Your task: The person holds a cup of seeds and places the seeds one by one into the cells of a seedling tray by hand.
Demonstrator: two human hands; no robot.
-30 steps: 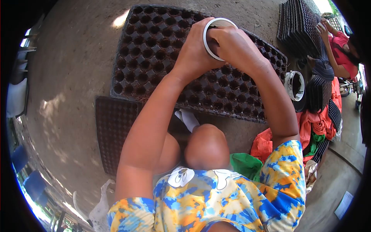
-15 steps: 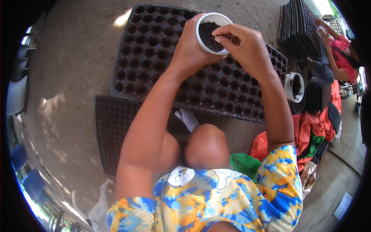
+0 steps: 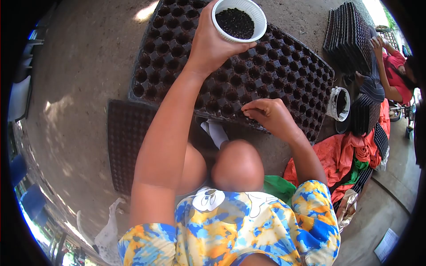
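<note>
Wearer's knees (image 3: 239, 166) were just short of the cell tray (image 3: 255, 73), presumably to keep it in easy reach. Right hand (image 3: 275, 119) was at the tray's near edge, palm side down, thumb and fingertips almost together in a pinch; can't tell if anything was caught between them. Looked like a pose for something tiny. Left hand (image 3: 206, 51) was over the tray's far part, curled around the outside of a white cup (image 3: 260, 22), thumb and fingers spread by its width. Cup was up off the tray, mouth facing the wearer, dark grains (image 3: 235, 23) inside; I'd read that grip as keeping the rim free and the contents in view without a spill. Tray cells had brown material in them. Green cloth (image 3: 278, 188) and red cloth (image 3: 317, 155) were heaped off the tray's near right corner. A second tray (image 3: 128, 146) sat low by the cell tray's near left corner. White bucket (image 3: 332, 104) was just beside the cell tray's right end, likely parked there for reach; contents unclear. Beyond that end were a tray stack (image 3: 348, 37), probably piled to save floor, and another person (image 3: 397, 73) in a pink top, hands by the stack.
</note>
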